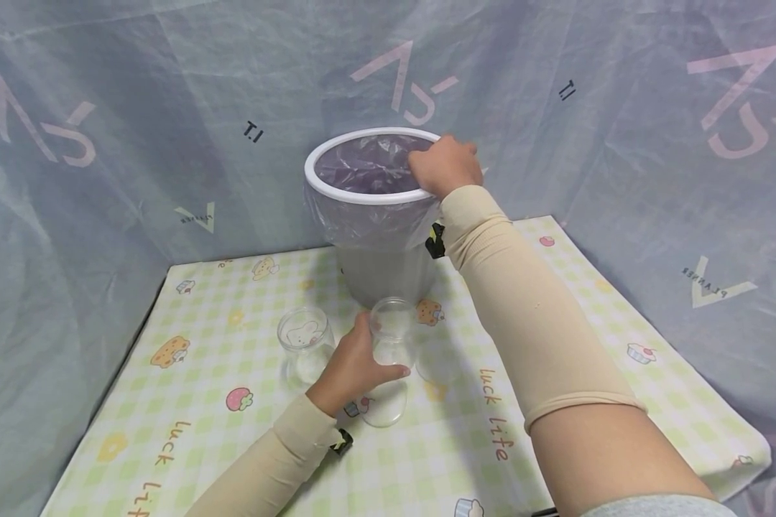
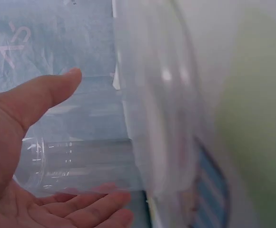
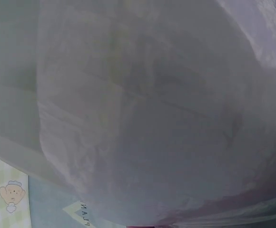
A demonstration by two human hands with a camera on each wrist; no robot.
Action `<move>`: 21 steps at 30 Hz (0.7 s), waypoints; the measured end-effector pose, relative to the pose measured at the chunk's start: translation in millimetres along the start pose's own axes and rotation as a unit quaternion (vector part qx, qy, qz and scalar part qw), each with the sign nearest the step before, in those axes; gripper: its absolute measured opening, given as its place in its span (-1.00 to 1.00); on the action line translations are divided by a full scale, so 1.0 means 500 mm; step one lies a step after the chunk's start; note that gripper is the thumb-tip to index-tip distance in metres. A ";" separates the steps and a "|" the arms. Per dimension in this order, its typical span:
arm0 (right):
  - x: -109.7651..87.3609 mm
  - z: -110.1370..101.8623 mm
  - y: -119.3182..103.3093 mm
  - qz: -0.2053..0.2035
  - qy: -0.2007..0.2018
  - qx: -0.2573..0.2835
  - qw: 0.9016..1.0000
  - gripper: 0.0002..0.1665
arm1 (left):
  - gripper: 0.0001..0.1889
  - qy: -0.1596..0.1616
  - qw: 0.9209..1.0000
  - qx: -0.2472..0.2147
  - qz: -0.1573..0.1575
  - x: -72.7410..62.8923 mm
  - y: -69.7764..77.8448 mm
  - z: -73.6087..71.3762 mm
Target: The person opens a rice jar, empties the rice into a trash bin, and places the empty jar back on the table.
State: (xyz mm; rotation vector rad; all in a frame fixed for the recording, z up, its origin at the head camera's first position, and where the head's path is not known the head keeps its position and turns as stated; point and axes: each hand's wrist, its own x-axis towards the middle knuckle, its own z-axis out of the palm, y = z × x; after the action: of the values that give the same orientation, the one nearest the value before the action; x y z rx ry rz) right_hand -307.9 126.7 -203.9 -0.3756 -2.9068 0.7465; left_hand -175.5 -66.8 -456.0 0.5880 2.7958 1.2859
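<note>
A grey trash can (image 1: 388,269) stands near the back of the table, lined with a clear plastic bag (image 1: 362,219) under a white rim ring (image 1: 336,192). My right hand (image 1: 449,166) grips the ring's right side, fingers over the edge. In the right wrist view the bag (image 3: 166,118) fills most of the picture. My left hand (image 1: 352,366) is around a clear plastic jar (image 1: 393,323) in front of the can. In the left wrist view, its thumb stands apart from the jar (image 2: 90,161), and its fingers lie loosely extended along the other side.
Another clear jar (image 1: 304,341) stands left of my left hand. A clear round lid (image 1: 384,408) lies in front of that hand, and a second faint clear disc (image 1: 438,361) to its right. A patterned cloth (image 1: 207,445) covers the table; a grey-blue curtain (image 1: 246,64) hangs behind.
</note>
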 end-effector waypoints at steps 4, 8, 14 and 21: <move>0.001 -0.003 0.005 -0.008 -0.004 -0.007 1.000 -0.07 | 0.16 0.004 1.000 -0.011 0.013 0.000 0.017 -0.007; 0.001 -0.010 0.013 -0.011 -0.001 -0.030 0.999 -0.09 | 0.19 -0.001 1.000 -0.006 0.028 0.002 0.038 -0.016; -0.005 -0.023 0.032 -0.024 0.008 -0.052 0.998 -0.05 | 0.15 0.008 0.998 0.042 0.043 0.001 0.058 -0.030; -0.006 -0.043 0.084 -0.075 0.029 -0.060 0.995 -0.10 | 0.01 0.007 0.993 0.106 0.056 0.012 0.103 -0.089</move>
State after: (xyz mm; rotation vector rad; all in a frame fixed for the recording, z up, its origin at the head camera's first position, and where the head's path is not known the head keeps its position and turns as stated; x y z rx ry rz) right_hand -292.6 171.3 -205.5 -0.1829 -2.8938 0.5315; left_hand -171.4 -66.8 -388.0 0.7564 2.9717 1.0174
